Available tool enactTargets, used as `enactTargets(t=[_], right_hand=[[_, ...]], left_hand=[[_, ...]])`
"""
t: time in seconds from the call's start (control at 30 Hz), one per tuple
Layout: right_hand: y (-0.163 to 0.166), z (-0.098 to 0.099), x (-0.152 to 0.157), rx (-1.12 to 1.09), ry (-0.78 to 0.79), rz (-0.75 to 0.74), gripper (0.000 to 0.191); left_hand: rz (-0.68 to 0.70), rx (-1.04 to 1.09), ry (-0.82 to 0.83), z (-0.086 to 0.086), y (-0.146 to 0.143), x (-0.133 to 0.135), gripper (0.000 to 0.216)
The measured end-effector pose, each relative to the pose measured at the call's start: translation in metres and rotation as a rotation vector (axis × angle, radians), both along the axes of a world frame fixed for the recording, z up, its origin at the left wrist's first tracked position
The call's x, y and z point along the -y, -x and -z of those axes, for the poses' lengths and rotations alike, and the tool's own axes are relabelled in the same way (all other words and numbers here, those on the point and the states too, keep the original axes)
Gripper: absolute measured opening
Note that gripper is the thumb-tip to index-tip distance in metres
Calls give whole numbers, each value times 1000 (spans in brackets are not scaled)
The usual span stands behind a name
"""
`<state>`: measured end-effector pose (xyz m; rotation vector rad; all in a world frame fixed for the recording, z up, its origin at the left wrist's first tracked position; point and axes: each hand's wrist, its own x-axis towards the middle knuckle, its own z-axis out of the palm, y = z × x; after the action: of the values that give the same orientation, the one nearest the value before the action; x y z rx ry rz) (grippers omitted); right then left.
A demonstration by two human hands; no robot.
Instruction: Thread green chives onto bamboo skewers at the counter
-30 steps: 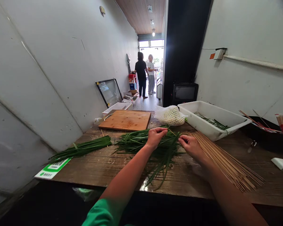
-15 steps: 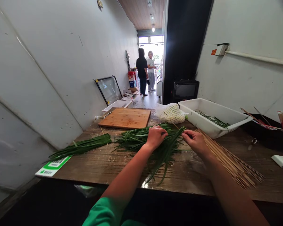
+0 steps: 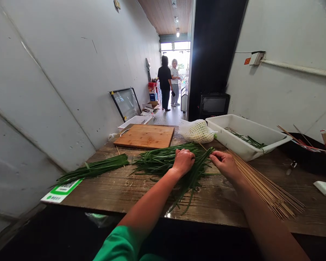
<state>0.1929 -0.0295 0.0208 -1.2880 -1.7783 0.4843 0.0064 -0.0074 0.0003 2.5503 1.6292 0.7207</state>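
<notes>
A loose pile of green chives (image 3: 163, 161) lies across the middle of the wooden table (image 3: 119, 188). My left hand (image 3: 183, 161) rests on the pile with its fingers curled down into the leaves, closed on chives. My right hand (image 3: 225, 163) sits at the pile's right edge, fingers pinched on chive tips. Just right of that hand a fan of thin bamboo skewers (image 3: 263, 185) spreads over the table. A second, tidier bundle of chives (image 3: 93, 169) lies further left.
A wooden cutting board (image 3: 145, 136), a white mesh bag (image 3: 197, 131) and a white tub (image 3: 244, 136) holding some chives stand at the back. A dark tray (image 3: 309, 152) with sticks is at right. Two people (image 3: 168, 81) stand in the far doorway.
My left hand went from flat with fingers stretched on the chives to a closed grip on them. My right hand closed in to the pile's edge and pinched.
</notes>
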Motion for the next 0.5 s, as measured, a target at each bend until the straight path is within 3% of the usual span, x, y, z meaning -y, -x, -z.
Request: enactTargets(t=[0.33, 0.5], right_hand=[[4, -7, 4, 29, 72, -4, 30], [4, -6, 3, 52, 75, -1, 31]], left_hand=[[-56, 423, 13, -3, 7, -12, 25], [-49, 494, -21, -6, 11, -13, 20]])
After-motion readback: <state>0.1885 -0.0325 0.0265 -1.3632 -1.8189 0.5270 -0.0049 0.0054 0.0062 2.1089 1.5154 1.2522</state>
